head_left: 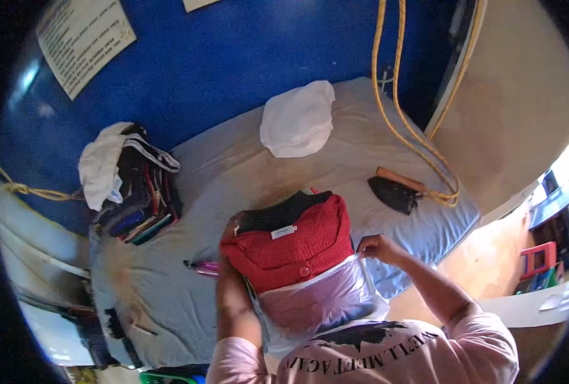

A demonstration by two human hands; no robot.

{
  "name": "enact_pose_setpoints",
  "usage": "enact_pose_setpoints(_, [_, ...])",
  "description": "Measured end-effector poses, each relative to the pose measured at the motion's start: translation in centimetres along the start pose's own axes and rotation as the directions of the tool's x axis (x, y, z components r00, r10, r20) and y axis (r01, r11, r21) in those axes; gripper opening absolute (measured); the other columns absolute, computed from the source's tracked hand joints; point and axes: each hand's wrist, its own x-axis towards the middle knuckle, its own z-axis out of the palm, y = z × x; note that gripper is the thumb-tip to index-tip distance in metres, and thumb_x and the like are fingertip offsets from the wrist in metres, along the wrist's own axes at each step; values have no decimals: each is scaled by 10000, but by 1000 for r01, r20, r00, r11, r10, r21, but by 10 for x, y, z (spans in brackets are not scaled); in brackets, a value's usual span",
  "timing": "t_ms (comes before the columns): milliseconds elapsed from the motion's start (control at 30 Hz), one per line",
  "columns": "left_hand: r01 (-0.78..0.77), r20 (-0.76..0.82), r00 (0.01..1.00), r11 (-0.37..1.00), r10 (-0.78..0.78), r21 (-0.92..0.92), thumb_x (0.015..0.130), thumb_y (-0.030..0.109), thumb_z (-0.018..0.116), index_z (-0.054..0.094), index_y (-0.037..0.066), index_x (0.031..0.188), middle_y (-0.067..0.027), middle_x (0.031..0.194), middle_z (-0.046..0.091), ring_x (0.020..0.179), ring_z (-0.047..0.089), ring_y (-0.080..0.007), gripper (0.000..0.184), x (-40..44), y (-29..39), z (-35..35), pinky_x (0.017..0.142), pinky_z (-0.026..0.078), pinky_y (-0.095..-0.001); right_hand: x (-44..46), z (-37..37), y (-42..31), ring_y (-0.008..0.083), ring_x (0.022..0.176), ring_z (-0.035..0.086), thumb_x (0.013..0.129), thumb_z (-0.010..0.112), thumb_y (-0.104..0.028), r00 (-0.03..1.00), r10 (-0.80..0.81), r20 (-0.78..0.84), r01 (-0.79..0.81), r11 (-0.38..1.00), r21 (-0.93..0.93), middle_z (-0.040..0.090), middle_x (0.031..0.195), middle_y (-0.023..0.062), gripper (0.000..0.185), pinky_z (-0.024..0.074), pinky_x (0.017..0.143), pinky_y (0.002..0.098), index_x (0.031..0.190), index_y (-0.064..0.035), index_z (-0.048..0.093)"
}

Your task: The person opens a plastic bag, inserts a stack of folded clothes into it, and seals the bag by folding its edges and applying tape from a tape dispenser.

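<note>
A folded red knitted garment (297, 246) with a button and a pale neck label lies on dark folded cloth (268, 217). Its lower part sits inside a clear plastic bag (323, 301) close to my body. My right hand (377, 247) is closed in a pinch on the bag's edge, at the right of the garment. Along the stack's left side lies my left hand (231, 232), against the clothes, its fingers mostly hidden behind them.
A clothes iron (393, 192) rests on the cloth-covered table (214, 153), its yellow cord (419, 137) hanging from above. Folded clothes (137, 185) are piled at the left. A white cloth (297, 120) lies at the back, and a pink-purple item (206, 267) lies left of the bag.
</note>
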Motion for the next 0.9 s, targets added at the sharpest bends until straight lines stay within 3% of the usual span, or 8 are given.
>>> enact_pose_setpoints(100, [84,-195,979,992,-64,96,856,331,541,536,-18,1185,-140,1104,615,963,605,-280,480,-26,11,24,838,504,-349,23,-9,3,79,572,528,806,635,-15,974,228,-2,-227,973,44,612,704,21,12,433,499,248,807,-21,624])
enact_pose_setpoints(167, [79,-240,970,903,27,422,799,358,595,556,-15,1165,-165,1083,625,973,607,-307,524,-50,-2,-4,823,508,-367,48,-17,-10,89,452,510,805,558,-1,996,82,36,-77,990,-117,591,634,16,99,412,402,247,761,-45,635])
enact_pose_setpoints(233, [55,-173,975,608,137,792,741,374,647,559,-10,1163,-193,1075,626,997,604,-335,578,-71,-35,-52,808,510,-391,81,-32,-15,142,471,583,773,550,0,985,140,105,-140,990,-14,581,597,63,88,481,418,294,779,2,638])
enact_pose_setpoints(333, [-7,-29,967,140,252,990,683,346,706,546,5,1175,-222,1055,630,1015,600,-365,620,-134,-56,-56,786,508,-421,147,-39,-66,218,626,630,691,580,-11,984,142,111,-42,779,-626,661,729,136,192,512,566,366,859,6,670])
enact_pose_setpoints(433, [511,-593,781,345,196,787,713,207,687,508,13,1185,-219,977,645,964,609,-377,542,-204,-69,70,750,506,-425,229,-15,-80,230,703,630,673,612,-68,967,38,252,185,578,-795,663,797,171,203,492,646,406,862,-39,678])
enact_pose_setpoints(600, [77,-311,948,894,72,441,890,159,566,462,18,1226,-118,1051,611,985,590,-255,379,-269,-180,156,856,458,-361,269,95,-140,331,693,615,683,630,-111,823,-66,564,559,270,-784,640,767,178,124,479,652,443,782,-37,640])
enact_pose_setpoints(833, [31,350,912,888,-213,460,948,304,514,528,-40,1190,-127,1153,607,1034,583,-192,421,-248,-139,149,932,428,-281,197,193,-175,305,892,628,739,611,-68,779,-254,573,616,479,-626,663,957,135,210,492,786,407,939,-84,674])
enact_pose_setpoints(900, [436,263,806,832,-531,342,923,306,529,604,-7,1091,-150,1164,608,1104,572,-223,363,-256,-38,148,959,434,-358,157,170,-177,284,996,603,756,597,-37,707,-604,369,704,545,-456,642,1060,116,253,479,864,397,1000,-77,653])
